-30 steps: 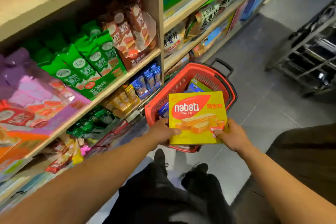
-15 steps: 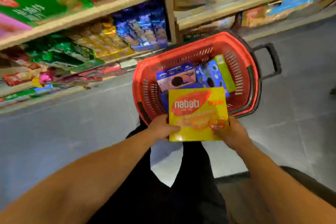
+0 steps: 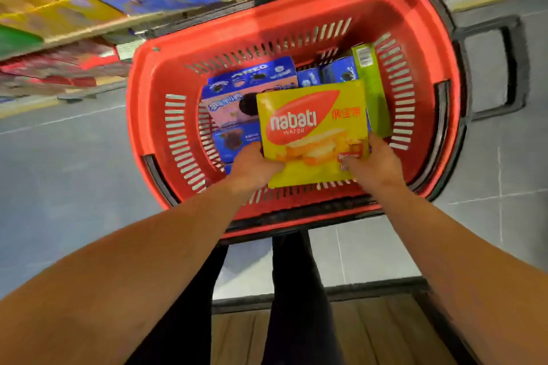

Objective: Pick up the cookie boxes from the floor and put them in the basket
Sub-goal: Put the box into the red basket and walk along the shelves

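Item: yellow wafer box (image 3: 311, 130), centre frame, which we gripped with left hand (image 3: 255, 163) and right hand (image 3: 374, 163) over the red basket (image 3: 184, 74); risk: landing askew on the blue boxes (image 3: 252, 83).

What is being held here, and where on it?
Flat yellow Nabati wafer box: left hand and right hand grip its near bottom corners.

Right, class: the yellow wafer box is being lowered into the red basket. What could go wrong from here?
1. Both hands, left and right, grip only the yellow wafer box's near edge, so it may tip.
2. It could land unevenly on the blue Oreo boxes.
3. It might knock the upright green box against the basket wall.
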